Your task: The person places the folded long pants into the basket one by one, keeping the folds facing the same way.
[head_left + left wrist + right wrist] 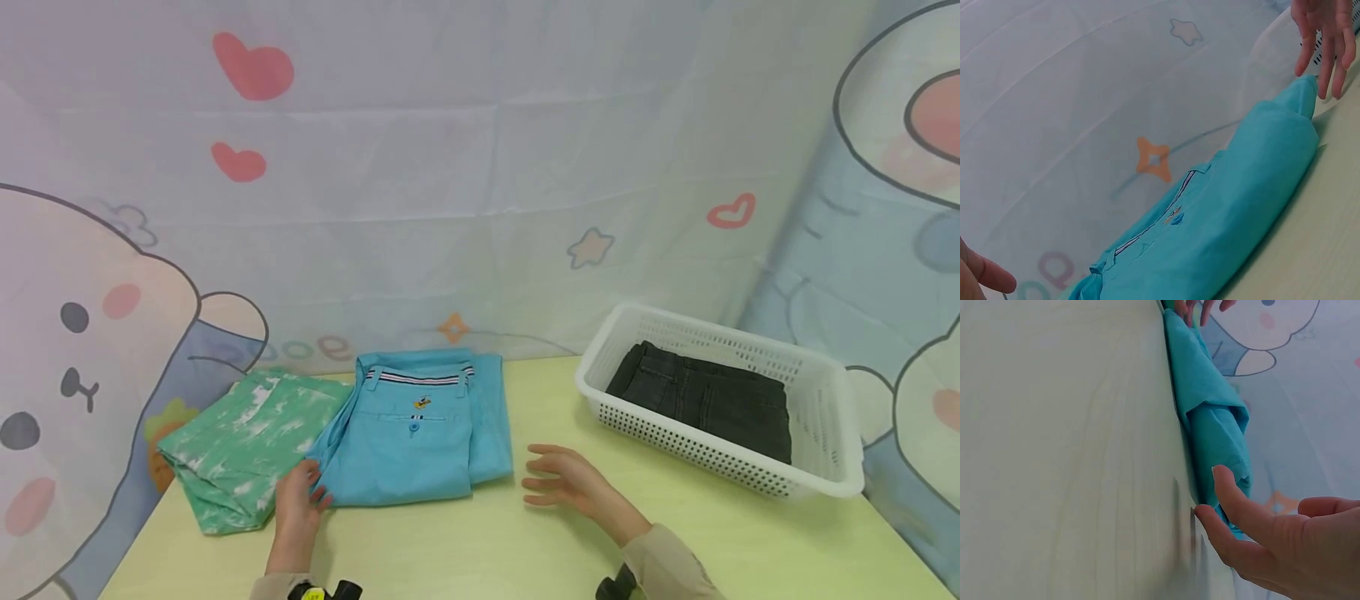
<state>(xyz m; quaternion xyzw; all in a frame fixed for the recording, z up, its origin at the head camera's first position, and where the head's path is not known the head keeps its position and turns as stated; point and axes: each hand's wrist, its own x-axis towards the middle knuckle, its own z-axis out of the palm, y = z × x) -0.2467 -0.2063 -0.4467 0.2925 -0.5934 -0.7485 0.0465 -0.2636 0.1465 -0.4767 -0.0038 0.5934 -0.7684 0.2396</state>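
Folded light-blue trousers (420,442) lie on the table, with a striped waistband trim, a small embroidered motif and a buttoned back pocket facing up. At their lower left corner is my left hand (297,500), its fingertips against the blue edge. My left thumb (991,275) stands away from the cloth in the left wrist view. To the right of the trousers, my right hand (566,483) hovers with spread, relaxed fingers and holds nothing. A folded green-and-white garment (255,446) lies just left, partly under or against the blue trousers; which one I cannot tell.
A white perforated plastic basket (825,417) stands on the right of the pale yellow table (420,558). Folded dark jeans (697,400) lie inside it. A printed cartoon curtain (420,167) hangs behind the table and along its sides.
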